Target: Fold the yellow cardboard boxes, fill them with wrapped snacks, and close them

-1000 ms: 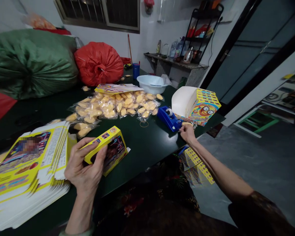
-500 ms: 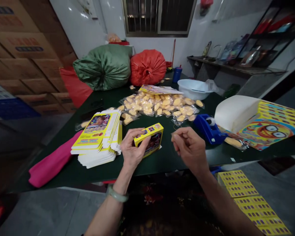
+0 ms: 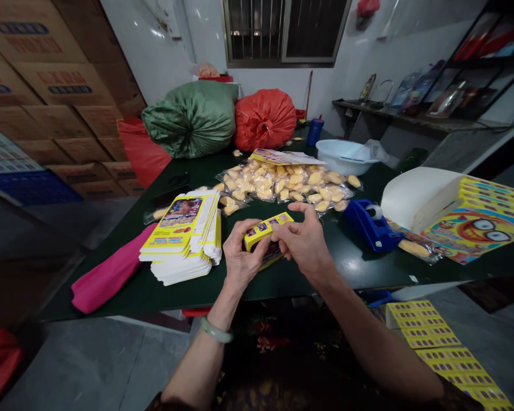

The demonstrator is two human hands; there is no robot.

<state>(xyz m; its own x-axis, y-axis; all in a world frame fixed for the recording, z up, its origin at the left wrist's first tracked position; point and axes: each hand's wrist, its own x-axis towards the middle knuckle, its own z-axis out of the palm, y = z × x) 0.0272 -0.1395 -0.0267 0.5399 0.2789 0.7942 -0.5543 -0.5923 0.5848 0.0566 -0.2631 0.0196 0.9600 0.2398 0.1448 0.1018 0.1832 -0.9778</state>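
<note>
A small yellow cardboard box [image 3: 264,229] with little pictures along its top stands tilted between my hands, low over the table's front part. My left hand [image 3: 245,251] is wrapped round its left end, thumb on the near side. At its right end, my right hand [image 3: 302,235] presses thumb and fingers against the top edge and side; anything thin between those fingertips is too small to make out. Left of the box lies a stack of flat, unfolded yellow cartons [image 3: 182,228]. To the right sits a blue tape dispenser [image 3: 370,224] with a clear roll.
Behind the box is a heap of wrapped yellow pieces [image 3: 278,182], with a white basin [image 3: 345,157] beyond. A display carton [image 3: 466,225] holds yellow boxes at right. Green [image 3: 192,120] and red sacks [image 3: 265,119] rest at the back, pink cloth [image 3: 111,271] at left.
My right hand has moved left from beside the box onto its right end, fingers now touching it. My left hand keeps its hold. The whole view has shifted slightly.
</note>
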